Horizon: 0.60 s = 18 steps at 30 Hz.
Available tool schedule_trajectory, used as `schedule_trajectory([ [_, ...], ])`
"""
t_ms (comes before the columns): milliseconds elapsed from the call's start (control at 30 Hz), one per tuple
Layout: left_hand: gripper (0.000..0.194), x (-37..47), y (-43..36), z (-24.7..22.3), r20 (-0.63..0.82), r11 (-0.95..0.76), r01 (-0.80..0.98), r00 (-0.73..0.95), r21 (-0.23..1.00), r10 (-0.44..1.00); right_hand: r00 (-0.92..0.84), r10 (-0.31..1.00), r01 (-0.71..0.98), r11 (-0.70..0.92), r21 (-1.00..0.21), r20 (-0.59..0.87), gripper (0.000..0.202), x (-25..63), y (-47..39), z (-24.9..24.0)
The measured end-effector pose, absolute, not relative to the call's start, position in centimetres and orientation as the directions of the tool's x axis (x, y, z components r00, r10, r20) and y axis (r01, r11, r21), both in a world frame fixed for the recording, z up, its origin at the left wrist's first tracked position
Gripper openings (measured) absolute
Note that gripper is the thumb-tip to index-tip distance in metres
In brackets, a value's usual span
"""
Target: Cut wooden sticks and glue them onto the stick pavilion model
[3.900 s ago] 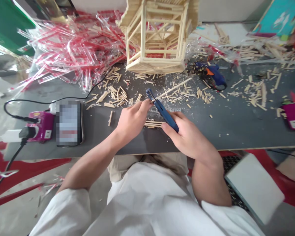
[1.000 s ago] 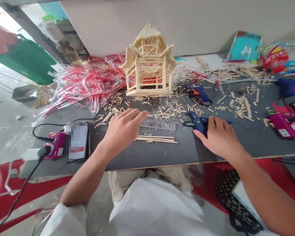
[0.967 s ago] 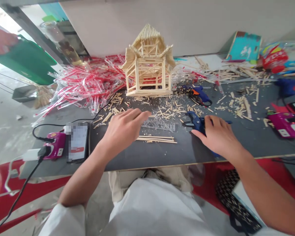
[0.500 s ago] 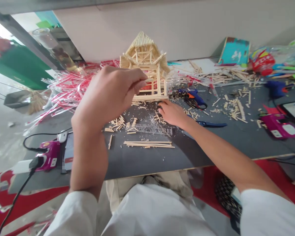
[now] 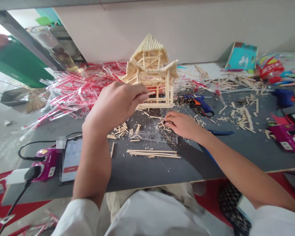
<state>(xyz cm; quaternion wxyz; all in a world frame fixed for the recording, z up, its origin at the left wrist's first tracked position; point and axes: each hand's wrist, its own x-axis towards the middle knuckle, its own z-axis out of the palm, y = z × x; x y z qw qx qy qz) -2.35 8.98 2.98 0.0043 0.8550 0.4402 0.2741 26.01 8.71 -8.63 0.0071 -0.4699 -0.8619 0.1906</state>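
Pinches a short stick between thumb and forefinger of the left hand, high above the worktop and before the stick house. Points the bare end of this stick right, long axis close to level; hides the rest inside the grip. Holds the right hand low over bits of stick at mid-worktop, thumb and fingers curled, fingertips aimed left; cannot tell whether gripping anything there. Faces the house, upright towards the middle of the back edge, roof peak up, lower left part covered by the left hand. Has long sticks lying side by side nearer the front edge, roughly along it, and a clear ruler just behind them. Has a glue gun right of the house, a blue-handled tool partly behind the right forearm, a phone and a purple socket box by the left front corner. Shows red and clear wrappers heaped at the back left, a turquoise board leaning at the back right against a pale wall, and a green bin beyond the left edge.
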Motion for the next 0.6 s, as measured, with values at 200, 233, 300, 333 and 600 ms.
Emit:
schedule_trajectory([
  [200,0.022,-0.9,9.5,2.7,0.444,-0.609,0.756,0.473,0.240,0.761,-0.605,0.770,0.776,0.512,-0.369,-0.204,0.046,27.7,7.3,-5.8],
  [233,0.023,-0.7,9.6,2.5,0.457,-0.610,0.756,0.466,0.239,0.757,-0.601,0.776,0.778,0.513,-0.363,-0.192,0.045,28.0,7.2,-4.9],
  [300,0.023,-0.2,9.9,2.0,0.479,-0.618,0.748,0.460,0.245,0.747,-0.582,0.800,0.785,0.507,-0.356,-0.144,0.040,28.4,7.0,-2.8],
  [333,0.023,0.1,10.1,1.7,0.488,-0.626,0.739,0.463,0.249,0.740,-0.566,0.818,0.788,0.498,-0.362,-0.108,0.036,28.5,6.9,-1.7],
  [600,0.023,1.2,11.0,0.7,0.489,-0.655,0.727,0.503,0.206,0.713,-0.406,0.874,0.773,0.484,-0.409,0.266,0.024,26.0,7.7,4.0],
])
